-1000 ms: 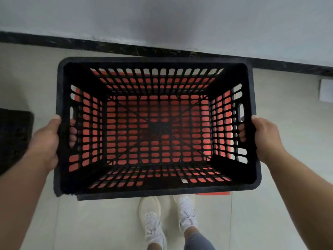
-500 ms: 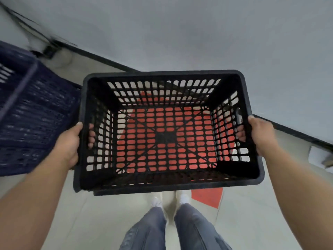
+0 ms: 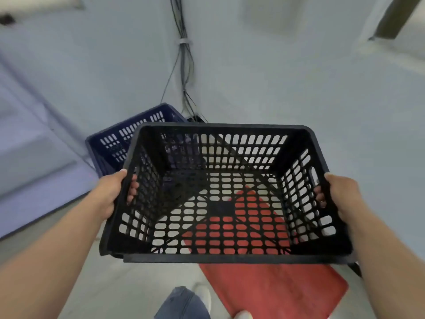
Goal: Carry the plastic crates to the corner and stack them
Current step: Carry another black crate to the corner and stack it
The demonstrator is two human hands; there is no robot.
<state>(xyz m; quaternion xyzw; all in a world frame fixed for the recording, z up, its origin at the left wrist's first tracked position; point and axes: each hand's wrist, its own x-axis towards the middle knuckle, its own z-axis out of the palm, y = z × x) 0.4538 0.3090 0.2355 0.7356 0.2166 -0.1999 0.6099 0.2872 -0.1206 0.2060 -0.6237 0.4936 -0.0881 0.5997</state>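
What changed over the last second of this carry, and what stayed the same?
The person turned toward the corner: the blue crate now sits ahead beyond the black crate, and the red mat lies underfoot to the right. Unchanged: left hand and right hand grip the side handles.

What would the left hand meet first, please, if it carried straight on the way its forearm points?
Most likely the dark blue plastic crate in the corner: the left hand, gripping the black slotted plastic crate, points up-right toward it. Depth between them is unclear.

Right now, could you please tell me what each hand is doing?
Left hand: grips the black crate by its left handle.
Right hand: grips the crate's right handle.
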